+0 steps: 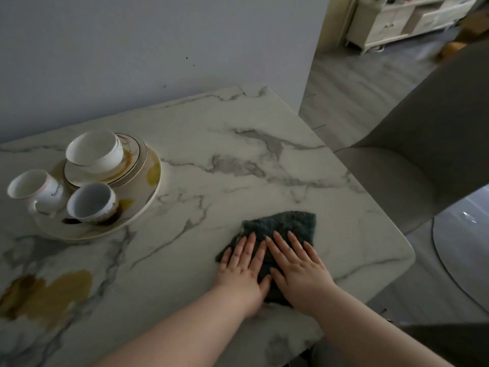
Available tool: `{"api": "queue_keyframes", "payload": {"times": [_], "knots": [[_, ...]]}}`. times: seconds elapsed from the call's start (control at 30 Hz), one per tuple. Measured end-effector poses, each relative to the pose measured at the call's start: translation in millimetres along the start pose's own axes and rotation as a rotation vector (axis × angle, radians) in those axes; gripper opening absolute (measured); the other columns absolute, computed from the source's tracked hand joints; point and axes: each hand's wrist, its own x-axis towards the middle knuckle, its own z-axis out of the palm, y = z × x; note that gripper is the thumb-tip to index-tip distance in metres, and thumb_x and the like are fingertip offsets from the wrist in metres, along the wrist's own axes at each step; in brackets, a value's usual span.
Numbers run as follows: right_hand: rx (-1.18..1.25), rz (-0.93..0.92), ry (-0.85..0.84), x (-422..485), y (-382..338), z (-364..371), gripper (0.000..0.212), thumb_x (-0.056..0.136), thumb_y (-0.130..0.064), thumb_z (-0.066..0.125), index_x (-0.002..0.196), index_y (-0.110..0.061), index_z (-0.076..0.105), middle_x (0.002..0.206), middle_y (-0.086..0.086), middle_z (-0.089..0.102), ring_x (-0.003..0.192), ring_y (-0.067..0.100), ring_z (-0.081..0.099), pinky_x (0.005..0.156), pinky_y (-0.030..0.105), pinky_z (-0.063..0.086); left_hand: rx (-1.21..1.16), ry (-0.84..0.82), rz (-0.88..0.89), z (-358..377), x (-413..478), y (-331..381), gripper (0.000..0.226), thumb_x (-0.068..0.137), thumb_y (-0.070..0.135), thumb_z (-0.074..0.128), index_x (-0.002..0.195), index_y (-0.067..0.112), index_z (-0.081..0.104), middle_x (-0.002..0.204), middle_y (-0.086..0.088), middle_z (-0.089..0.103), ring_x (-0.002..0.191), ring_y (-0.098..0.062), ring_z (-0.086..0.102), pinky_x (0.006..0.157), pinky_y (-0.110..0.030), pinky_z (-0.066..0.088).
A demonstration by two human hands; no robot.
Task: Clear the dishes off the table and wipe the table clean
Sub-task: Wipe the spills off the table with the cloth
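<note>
A dark green cloth [284, 225] lies flat on the white marble table [238, 160], near its right front corner. My left hand [244, 263] and my right hand [296, 263] both press down on the cloth, side by side, fingers flat and spread. At the left of the table stands a large stained plate [144, 200] with a smaller plate [132, 157] on it. A white bowl [94, 151] sits on the small plate. Two cups lie on the large plate: a white mug [34, 189] and a second cup [91, 202]. A yellow-brown spill [50, 292] stains the table at front left.
A grey chair [412, 165] stands against the table's right edge. The wall [158, 49] runs along the table's far side. Grey wooden floor [357, 83] and a cream cabinet [402, 19] lie beyond at upper right.
</note>
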Motion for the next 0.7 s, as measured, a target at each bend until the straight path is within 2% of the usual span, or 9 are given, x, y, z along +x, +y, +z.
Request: {"api": "queue_keyframes", "payload": {"times": [0.07, 0.1, 0.17, 0.27, 0.33, 0.53, 0.7], "knots": [[0.020, -0.058, 0.045, 25.7, 19.0, -8.2, 0.070, 0.084, -0.059, 0.002, 0.151, -0.042, -0.007, 0.154, -0.020, -0.018, 0.146, 0.010, -0.012, 0.116, 0.031, -0.008, 0.007, 0.019, -0.014, -12.8, 27.5, 3.2, 0.070, 0.097, 0.056, 0.016, 0.149, 0.029, -0.022, 0.146, 0.007, -0.041, 0.143, -0.014, -0.027, 0.118, -0.038, -0.012], [0.030, -0.059, 0.048, 36.9, 24.7, -13.1, 0.073, 0.080, -0.059, -0.004, 0.150, -0.042, -0.012, 0.154, -0.020, -0.022, 0.145, 0.010, -0.018, 0.116, 0.033, -0.010, 0.002, 0.033, -0.023, -19.1, 39.1, 3.5, 0.070, 0.098, 0.055, 0.017, 0.149, 0.029, -0.022, 0.148, 0.007, -0.040, 0.143, -0.013, -0.027, 0.118, -0.038, -0.012], [0.020, -0.053, 0.072, 66.3, 42.5, -25.8, 0.072, 0.081, -0.060, -0.004, 0.150, -0.041, -0.014, 0.157, -0.019, -0.020, 0.147, 0.013, -0.017, 0.117, 0.035, -0.008, -0.002, 0.039, -0.052, -30.8, 71.9, 8.4, 0.069, 0.098, 0.055, 0.017, 0.149, 0.030, -0.021, 0.153, 0.006, -0.036, 0.144, -0.013, -0.026, 0.118, -0.037, -0.011], [0.022, -0.050, 0.072, 110.1, 64.0, -44.7, 0.062, 0.097, -0.053, 0.017, 0.151, -0.040, -0.011, 0.160, -0.017, -0.014, 0.148, 0.014, -0.014, 0.119, 0.037, -0.005, 0.009, 0.042, -0.080, -53.6, 118.0, 9.7, 0.069, 0.098, 0.055, 0.018, 0.150, 0.031, -0.019, 0.156, 0.006, -0.031, 0.145, -0.013, -0.024, 0.118, -0.037, -0.011], [0.031, -0.053, 0.080, 142.6, 79.4, -59.0, 0.062, 0.099, -0.050, 0.023, 0.152, -0.040, -0.008, 0.161, -0.016, -0.011, 0.148, 0.014, -0.013, 0.119, 0.039, -0.004, 0.010, 0.045, -0.097, -69.7, 152.2, 10.5, 0.069, 0.098, 0.055, 0.019, 0.151, 0.031, -0.017, 0.156, 0.005, -0.030, 0.145, -0.013, -0.022, 0.118, -0.036, -0.009], [0.020, -0.066, 0.067, 227.0, 117.0, -94.7, 0.060, 0.100, -0.048, 0.021, 0.152, -0.038, -0.007, 0.161, -0.013, -0.010, 0.149, 0.016, -0.010, 0.120, 0.040, -0.002, 0.025, 0.020, -0.138, -117.2, 237.3, 8.4, 0.069, 0.097, 0.057, 0.019, 0.150, 0.032, -0.017, 0.157, 0.005, -0.029, 0.146, -0.013, -0.022, 0.119, -0.038, -0.007], [0.001, -0.059, 0.037, 251.2, 128.1, -105.1, 0.059, 0.101, -0.047, 0.019, 0.153, -0.037, -0.006, 0.161, -0.013, -0.011, 0.149, 0.016, -0.010, 0.120, 0.040, -0.001, 0.008, 0.019, -0.162, -130.0, 261.6, 11.1, 0.069, 0.097, 0.055, 0.020, 0.150, 0.032, -0.017, 0.157, 0.004, -0.028, 0.146, -0.014, -0.020, 0.120, -0.039, -0.005]]}}
